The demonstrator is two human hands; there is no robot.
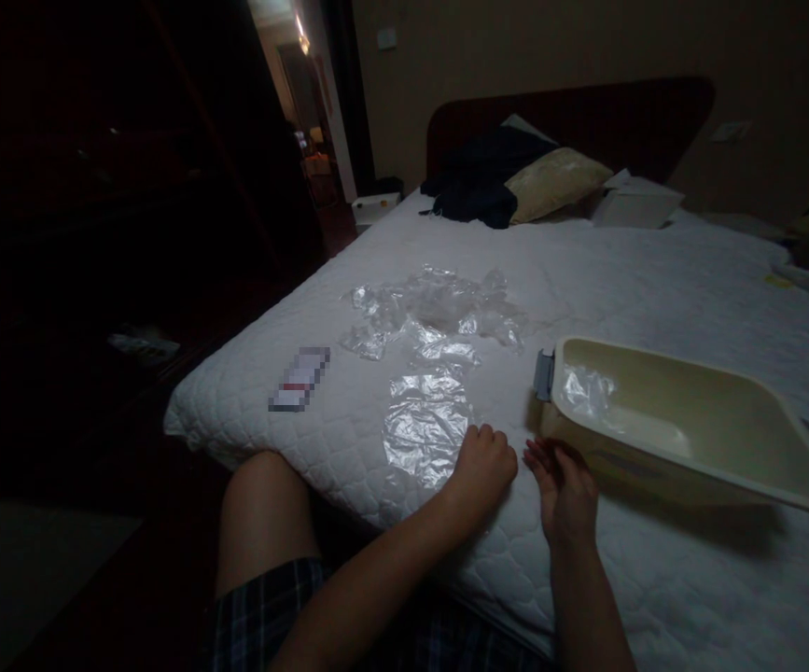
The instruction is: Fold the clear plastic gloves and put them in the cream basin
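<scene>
A clear plastic bag (426,425) lies flattened on the white quilted bed, shiny and creased. My left hand (486,464) is closed at its right edge, knuckles up; whatever its fingers may hold is hidden. My right hand (566,485) hovers just to the right, its fingers loosely bent and apart, with nothing visible in them. Behind the flat bag is a loose heap of crumpled clear plastic bags (439,303). Close to my right hand stands a cream plastic bin (698,420), with a piece of clear plastic (588,387) inside at its left end.
A grey latch (544,375) juts from the bin's left end. On the left of the bed lies a blurred-out flat phone-like object (299,380). Dark clothing (488,173), a beige pillow (559,184) and a white box (638,205) sit by the headboard (572,112).
</scene>
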